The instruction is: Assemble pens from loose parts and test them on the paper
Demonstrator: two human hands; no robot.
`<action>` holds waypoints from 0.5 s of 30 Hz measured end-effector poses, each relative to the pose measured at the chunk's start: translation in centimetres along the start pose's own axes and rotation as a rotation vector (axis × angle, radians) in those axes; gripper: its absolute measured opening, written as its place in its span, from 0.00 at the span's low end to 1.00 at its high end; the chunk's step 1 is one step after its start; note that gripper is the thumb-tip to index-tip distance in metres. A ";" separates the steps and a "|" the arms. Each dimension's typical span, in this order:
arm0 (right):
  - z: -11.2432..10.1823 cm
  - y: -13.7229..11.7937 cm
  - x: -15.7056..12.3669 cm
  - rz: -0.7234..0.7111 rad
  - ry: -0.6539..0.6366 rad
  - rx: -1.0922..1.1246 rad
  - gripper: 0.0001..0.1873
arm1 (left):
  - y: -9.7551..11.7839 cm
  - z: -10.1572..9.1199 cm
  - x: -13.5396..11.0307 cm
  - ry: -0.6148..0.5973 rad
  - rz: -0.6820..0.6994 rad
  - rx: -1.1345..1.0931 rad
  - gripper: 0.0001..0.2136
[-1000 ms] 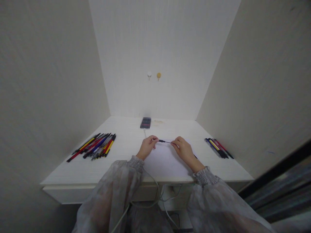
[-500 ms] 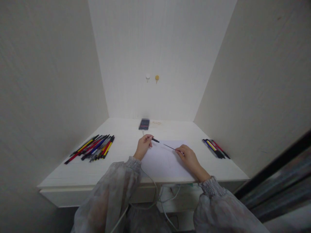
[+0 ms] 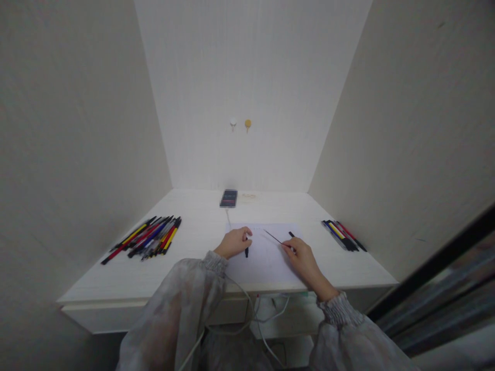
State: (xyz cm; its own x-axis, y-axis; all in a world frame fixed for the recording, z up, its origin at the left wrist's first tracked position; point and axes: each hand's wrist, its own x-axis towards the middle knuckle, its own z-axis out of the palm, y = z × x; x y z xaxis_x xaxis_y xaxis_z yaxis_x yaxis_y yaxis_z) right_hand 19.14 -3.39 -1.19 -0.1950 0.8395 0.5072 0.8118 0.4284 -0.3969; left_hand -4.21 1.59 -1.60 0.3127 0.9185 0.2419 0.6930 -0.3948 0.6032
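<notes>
A white sheet of paper (image 3: 266, 265) lies on the desk under both hands. My left hand (image 3: 235, 242) is closed on a short black pen part (image 3: 246, 252), which points down toward the desk's front edge. To its right, my right hand (image 3: 301, 256) pinches a thin dark pen refill (image 3: 273, 236) by its near end. The refill slants up and to the left over the paper, its tip apart from my left hand. A small black piece (image 3: 291, 234) shows just beyond my right fingers; whether they hold it I cannot tell. Faint marks show near the sheet's top.
A heap of mixed pens (image 3: 150, 237) lies at the desk's left, and a smaller row of pens (image 3: 342, 236) at the right. A phone (image 3: 229, 198) with a cable sits at the back. White cables (image 3: 247, 327) hang below the front edge.
My left hand has come down and turned, so its black pen part points toward me rather than right. A black piece now shows beyond my right fingers. The refill stays in my right hand.
</notes>
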 end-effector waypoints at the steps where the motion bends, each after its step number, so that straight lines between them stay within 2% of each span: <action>1: 0.1 -0.1 -0.1 -0.001 0.005 0.000 0.11 | 0.1 -0.1 -0.1 0.004 0.004 0.018 0.10; 11: 0.6 -0.5 -0.7 0.028 0.001 0.018 0.12 | 0.2 -0.4 -0.4 0.099 0.004 0.062 0.11; 15: 0.9 -1.6 -0.9 0.080 -0.004 0.069 0.11 | 0.6 -0.5 -0.1 0.160 0.032 -0.163 0.14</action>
State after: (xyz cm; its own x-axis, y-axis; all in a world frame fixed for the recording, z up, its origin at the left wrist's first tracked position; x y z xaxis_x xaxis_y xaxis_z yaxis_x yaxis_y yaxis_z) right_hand 17.52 -4.53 -1.70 -0.1333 0.8735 0.4683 0.7850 0.3815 -0.4881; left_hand -4.15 1.27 -0.84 0.2169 0.9025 0.3720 0.5661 -0.4268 0.7053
